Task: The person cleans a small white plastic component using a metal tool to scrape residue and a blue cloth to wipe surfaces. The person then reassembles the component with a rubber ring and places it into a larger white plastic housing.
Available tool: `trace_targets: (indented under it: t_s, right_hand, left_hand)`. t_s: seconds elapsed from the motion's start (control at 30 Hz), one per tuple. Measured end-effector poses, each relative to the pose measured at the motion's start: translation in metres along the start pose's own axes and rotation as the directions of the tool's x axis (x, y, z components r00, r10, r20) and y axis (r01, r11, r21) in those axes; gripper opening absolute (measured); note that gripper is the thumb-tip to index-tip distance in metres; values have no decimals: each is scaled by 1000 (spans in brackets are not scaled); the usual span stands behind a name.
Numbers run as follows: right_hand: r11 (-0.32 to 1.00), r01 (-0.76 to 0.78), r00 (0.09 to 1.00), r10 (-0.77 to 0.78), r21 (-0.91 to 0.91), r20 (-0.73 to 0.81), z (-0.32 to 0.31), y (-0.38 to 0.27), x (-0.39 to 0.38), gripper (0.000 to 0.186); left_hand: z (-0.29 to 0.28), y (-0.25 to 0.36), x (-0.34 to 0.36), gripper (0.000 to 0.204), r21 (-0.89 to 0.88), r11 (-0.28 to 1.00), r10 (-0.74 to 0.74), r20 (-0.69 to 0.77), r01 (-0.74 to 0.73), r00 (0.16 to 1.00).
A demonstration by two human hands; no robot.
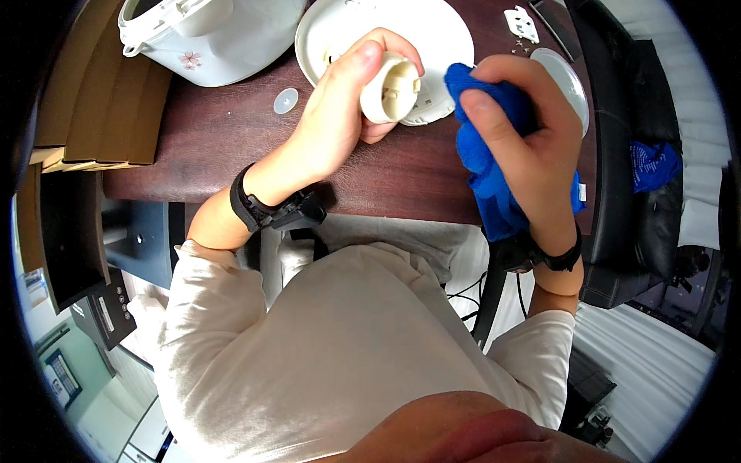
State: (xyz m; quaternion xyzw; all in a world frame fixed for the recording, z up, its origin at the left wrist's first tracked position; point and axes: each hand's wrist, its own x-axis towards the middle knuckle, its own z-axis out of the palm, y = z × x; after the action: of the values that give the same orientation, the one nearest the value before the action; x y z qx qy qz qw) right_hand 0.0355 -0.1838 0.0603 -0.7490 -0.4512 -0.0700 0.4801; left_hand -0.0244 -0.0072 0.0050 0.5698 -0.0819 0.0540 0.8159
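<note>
The table (231, 131) is lying dark brown across the upper part of the view, bearing all the items. The cooker (208, 35), white with a small pink flower mark, is standing at the table's upper left, partly cut off by the top edge. The round white lid (455, 31) is lying flat at top centre, just behind both hands.

The cloth (486, 166), bright blue, is hanging bunched from the right hand (532, 139), above the table's near edge. The right-hand fingers are clamping closed around the cloth, with the thumb pressing on its upper fold.

The left hand (340, 108) is holding the cap (392, 91), a small cream cylindrical part, above the table in front of the lid. The left-hand fingers are curling tightly around the cap, with its open end facing the cloth. Cap and cloth are sitting just beside each other; contact between them cannot be determined.

A small clear disc (285, 100) is lying on the table left of the left hand.
</note>
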Motion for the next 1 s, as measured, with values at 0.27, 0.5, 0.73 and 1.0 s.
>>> trace_targets:
  t_s: [0.27, 0.5, 0.73, 1.0]
  right_hand:
    - [975, -172, 982, 181, -138, 57, 33, 2, 8, 23]
    - [982, -160, 986, 164, -97, 40, 40, 14, 11, 26]
    - [954, -169, 976, 127, -249, -179, 13, 36, 9, 16]
    - [929, 276, 945, -309, -247, -108, 14, 25, 8, 18]
  left_hand:
    - [3, -6, -2, 35, 258, 966, 31, -60, -14, 998]
    - [-3, -16, 2, 26, 436, 869, 270, -17, -236, 963]
    - [0, -11, 3, 30, 260, 922, 321, -108, -285, 941]
    - [3, -2, 5, 40, -115, 982, -158, -52, 152, 986]
